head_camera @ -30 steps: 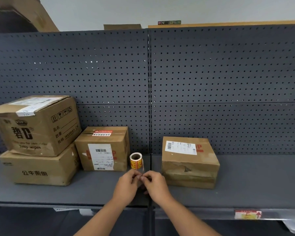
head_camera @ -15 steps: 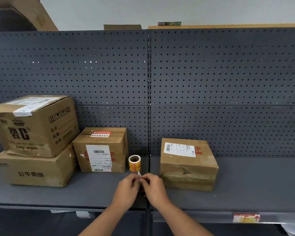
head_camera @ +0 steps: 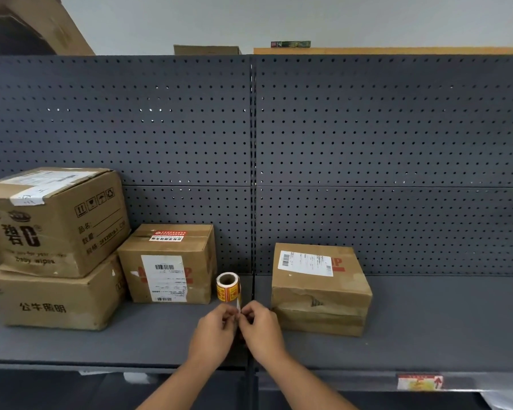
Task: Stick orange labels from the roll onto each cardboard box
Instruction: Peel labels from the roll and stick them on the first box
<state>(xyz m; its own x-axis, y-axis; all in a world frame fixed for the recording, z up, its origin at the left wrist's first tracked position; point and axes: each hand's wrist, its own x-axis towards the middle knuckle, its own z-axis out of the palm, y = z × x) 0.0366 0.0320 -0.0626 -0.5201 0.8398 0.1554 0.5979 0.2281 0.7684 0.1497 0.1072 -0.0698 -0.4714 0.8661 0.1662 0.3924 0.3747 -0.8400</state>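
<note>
A small roll of orange labels point(head_camera: 228, 287) stands on the grey shelf point(head_camera: 160, 335), its loose white strip trailing down to my hands. My left hand point(head_camera: 215, 334) and my right hand point(head_camera: 261, 331) meet just in front of the roll, both pinching the strip's end. Several cardboard boxes sit on the shelf: a big one point(head_camera: 52, 220) stacked on a flat one point(head_camera: 51, 297) at the left, a mid-sized one point(head_camera: 169, 264) beside the roll, and one point(head_camera: 319, 288) to the right of my hands.
A dark pegboard wall point(head_camera: 367, 158) backs the shelf. An orange sticker point(head_camera: 419, 381) sits on the shelf's front edge at the right. Bare shelf stretches to the right of the last box.
The view has shifted slightly. My hands stay together at the strip's end, fingers working at it; the roll and boxes have not moved.
</note>
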